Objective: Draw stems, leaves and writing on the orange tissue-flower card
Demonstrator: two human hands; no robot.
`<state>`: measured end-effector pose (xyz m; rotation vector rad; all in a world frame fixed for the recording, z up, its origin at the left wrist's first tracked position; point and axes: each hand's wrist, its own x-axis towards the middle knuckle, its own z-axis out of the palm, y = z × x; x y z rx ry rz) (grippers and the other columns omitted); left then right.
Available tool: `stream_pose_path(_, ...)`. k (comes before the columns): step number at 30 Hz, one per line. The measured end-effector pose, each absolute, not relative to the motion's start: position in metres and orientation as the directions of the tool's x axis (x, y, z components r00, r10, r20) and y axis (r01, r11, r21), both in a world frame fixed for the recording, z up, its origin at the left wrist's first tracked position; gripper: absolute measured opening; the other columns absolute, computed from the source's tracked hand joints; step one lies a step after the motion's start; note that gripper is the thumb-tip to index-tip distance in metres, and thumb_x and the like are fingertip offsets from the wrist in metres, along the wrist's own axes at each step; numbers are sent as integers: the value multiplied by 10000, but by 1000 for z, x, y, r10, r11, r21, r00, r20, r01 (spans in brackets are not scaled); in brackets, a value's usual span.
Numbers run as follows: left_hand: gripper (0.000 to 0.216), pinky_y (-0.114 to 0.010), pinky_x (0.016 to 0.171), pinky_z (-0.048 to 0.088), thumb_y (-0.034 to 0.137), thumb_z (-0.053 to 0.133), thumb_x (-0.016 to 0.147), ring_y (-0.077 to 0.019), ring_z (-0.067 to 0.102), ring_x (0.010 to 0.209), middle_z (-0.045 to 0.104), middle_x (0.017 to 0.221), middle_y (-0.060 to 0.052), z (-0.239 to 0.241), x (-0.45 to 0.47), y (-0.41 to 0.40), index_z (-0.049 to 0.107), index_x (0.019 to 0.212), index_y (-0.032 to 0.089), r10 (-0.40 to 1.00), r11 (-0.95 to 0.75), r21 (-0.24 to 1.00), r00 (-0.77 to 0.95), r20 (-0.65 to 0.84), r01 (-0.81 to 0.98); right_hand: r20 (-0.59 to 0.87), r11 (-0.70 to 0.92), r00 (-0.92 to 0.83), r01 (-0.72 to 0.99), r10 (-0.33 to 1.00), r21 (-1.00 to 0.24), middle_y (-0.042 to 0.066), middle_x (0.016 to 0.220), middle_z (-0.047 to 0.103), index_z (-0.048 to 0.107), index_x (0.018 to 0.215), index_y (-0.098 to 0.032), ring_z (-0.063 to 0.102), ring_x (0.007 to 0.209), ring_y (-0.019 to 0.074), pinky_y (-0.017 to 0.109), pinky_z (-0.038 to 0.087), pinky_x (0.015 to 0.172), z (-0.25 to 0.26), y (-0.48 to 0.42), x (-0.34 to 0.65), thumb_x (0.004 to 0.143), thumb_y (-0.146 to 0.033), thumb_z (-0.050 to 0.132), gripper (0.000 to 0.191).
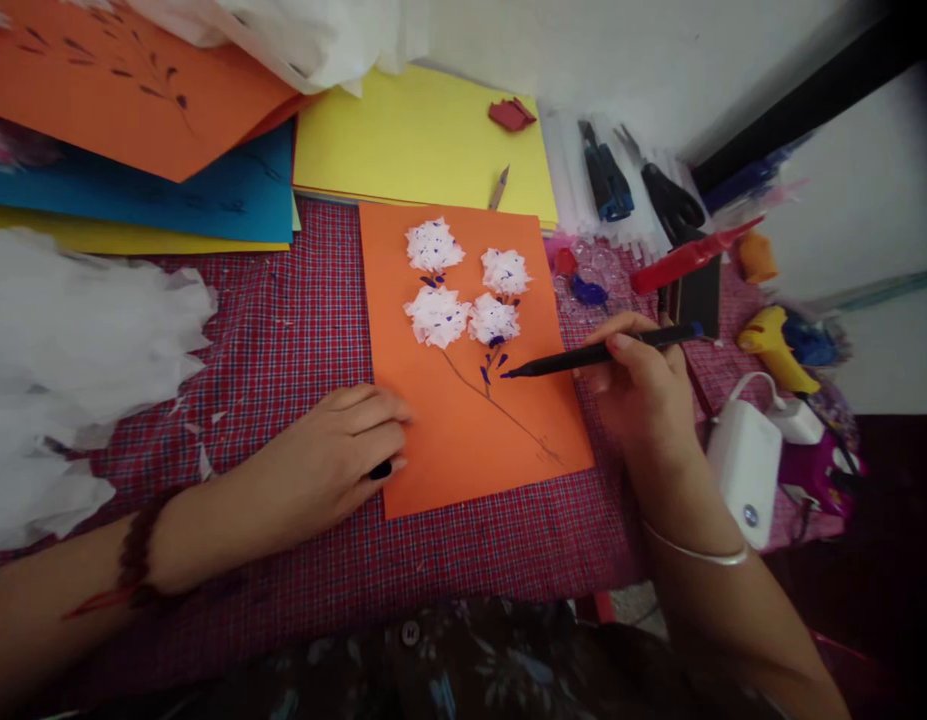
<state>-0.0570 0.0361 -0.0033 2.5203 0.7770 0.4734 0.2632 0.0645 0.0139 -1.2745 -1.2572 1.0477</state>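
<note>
My right hand point(643, 380) is closed around a black marker point(575, 358). Its blue tip touches or hovers just over an orange sheet point(425, 440), beside small blue leaf marks point(485, 374); which of the two, I cannot tell. Several white crinkled paper flowers point(437, 317) with blue specks sit on the upper part of the sheet. Below them runs a thin drawn stem point(508, 412). My left hand point(358, 440) lies with loosely bent fingers over the sheet's left edge. A small black oval, perhaps a ring, shows at one of its fingers.
White tissue paper point(80, 340) is heaped at left on the checked cloth point(260, 350). Yellow sheets point(403, 130) lie behind, holding a pencil stub point(499, 188). At right are a cutter point(605, 175), scissors point(662, 190), a yellow glue gun point(776, 348) and a white power bank point(746, 460).
</note>
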Motion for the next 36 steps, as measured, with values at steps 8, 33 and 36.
stream_pose_path(8,134,-380,963,488,133,512,945,-216,587,1064,668,1129,-81,-2,-56,36,643,959,160,589,-750,499,781,207,433,38,29,50,169,998,-985,-40,491,494,691,755,-244,411,423,101,282,240,405,15,58,267,830,-327,686,112)
stream_pose_path(33,143,-364,915,508,154,494,968,-211,611,1035,682,1097,-89,4,-55,40,609,883,164,560,-769,506,794,237,391,153,29,335,347,930,-937,3,677,737,713,1039,-235,696,558,153,272,570,513,6,-30,227,926,-290,599,170)
stream_pose_path(36,143,-357,899,513,150,498,965,-206,616,1021,682,1089,-90,4,-55,40,613,882,161,563,-766,512,791,240,390,136,14,316,359,939,-933,6,691,738,715,1049,-238,696,569,153,280,571,535,5,-30,228,918,-302,617,175)
